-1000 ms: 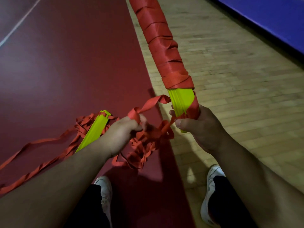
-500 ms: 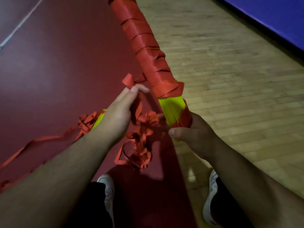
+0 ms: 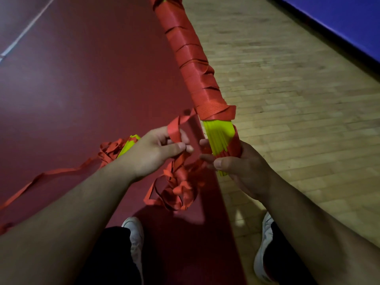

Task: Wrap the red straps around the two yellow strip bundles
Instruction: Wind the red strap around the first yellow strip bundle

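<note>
**Hands and bundle at mid-wrap.** The first yellow strip bundle point(image 3: 219, 136) rises slantwise from the right hand point(image 3: 244, 167) toward the top of the view. Its upper length is covered by overlapping wrapped turns point(image 3: 196, 64), and only a short yellow stretch shows between the last turn and the fist.

The right hand's fingers are curled tight round the bundle's lower end, thumb across the front, with some strap trapped under them. The left hand point(image 3: 156, 151) pinches the free run of red strap point(image 3: 174, 130) between thumb and fingers, just beside the bare yellow, and a small loop stands up out of the pinch. Below both hands hangs a slack tangle point(image 3: 176, 188) of the same strap.

The second yellow strip bundle point(image 3: 128, 146) lies on the dark red mat point(image 3: 92, 79) behind the left wrist, among loose strap. It is mostly hidden, so whether any of it is wrapped cannot be told.

**Handling.** The strap looks flat, thin, light and quite limp, so it is likely to twist and knot unless kept taut and laid flat on each turn. It is best taken close to the bundle. The bundle, a pack of many thin strips, seems stiff along its length but apt to splay or slip at its end. A firm hold just under the last turn suits it.
</note>
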